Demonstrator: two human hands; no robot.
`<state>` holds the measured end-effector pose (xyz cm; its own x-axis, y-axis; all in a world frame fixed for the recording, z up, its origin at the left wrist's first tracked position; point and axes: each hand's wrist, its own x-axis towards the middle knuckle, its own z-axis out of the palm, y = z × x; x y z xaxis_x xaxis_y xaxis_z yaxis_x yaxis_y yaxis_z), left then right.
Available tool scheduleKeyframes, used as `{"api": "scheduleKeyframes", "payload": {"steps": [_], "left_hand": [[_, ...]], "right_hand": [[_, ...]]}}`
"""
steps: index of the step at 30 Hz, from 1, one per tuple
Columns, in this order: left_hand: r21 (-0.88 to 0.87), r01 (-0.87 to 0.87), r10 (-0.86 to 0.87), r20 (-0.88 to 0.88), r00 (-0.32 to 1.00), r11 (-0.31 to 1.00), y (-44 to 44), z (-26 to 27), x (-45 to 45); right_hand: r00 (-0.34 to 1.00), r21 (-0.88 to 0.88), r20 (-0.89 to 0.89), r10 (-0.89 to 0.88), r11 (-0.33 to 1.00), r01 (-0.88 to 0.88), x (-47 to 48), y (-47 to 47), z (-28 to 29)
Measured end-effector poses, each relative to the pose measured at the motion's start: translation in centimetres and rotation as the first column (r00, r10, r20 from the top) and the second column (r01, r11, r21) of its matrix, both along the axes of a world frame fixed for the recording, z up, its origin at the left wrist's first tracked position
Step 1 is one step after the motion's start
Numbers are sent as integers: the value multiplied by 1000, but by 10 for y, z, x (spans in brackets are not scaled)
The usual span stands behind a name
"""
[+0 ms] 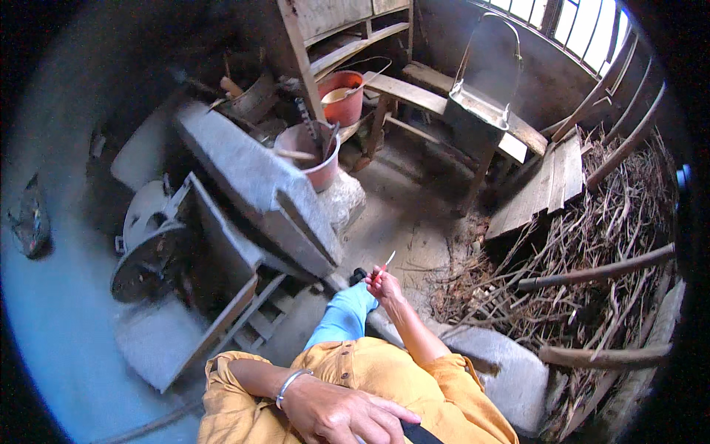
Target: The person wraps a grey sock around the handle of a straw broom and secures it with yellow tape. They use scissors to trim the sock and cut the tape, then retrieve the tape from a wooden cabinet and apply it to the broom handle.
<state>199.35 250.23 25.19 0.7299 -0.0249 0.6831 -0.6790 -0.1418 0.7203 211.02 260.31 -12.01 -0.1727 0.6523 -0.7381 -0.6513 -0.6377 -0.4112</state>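
Note:
My right hand is held out in front of me, closed around the red handle of a small knife. The short pale blade points up and away. My left hand, with a silver bangle at the wrist, lies across the front of my yellow shirt. Its index finger stretches over a black strap. The undersides of its fingers are hidden, so I cannot tell if they grip anything. Below the knife is the bare floor.
A stone-like counter bounds the left, beside a pinkish bucket and a red bucket. Ahead, a dark pail with a tall handle stands on a wooden bench. Dry sticks are heaped at right, near a pale block.

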Motion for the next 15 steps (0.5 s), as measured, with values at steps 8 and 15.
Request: {"api": "scheduleKeyframes", "payload": {"steps": [8,15], "left_hand": [[-98,60,-55,57,997,993,169,6,-3],[-24,-65,68,158,985,998,274,44,-17]], "right_hand": [[976,207,211,47,974,-92,26,190,56],[919,629,394,-15,733,-258,26,395,143]]}}
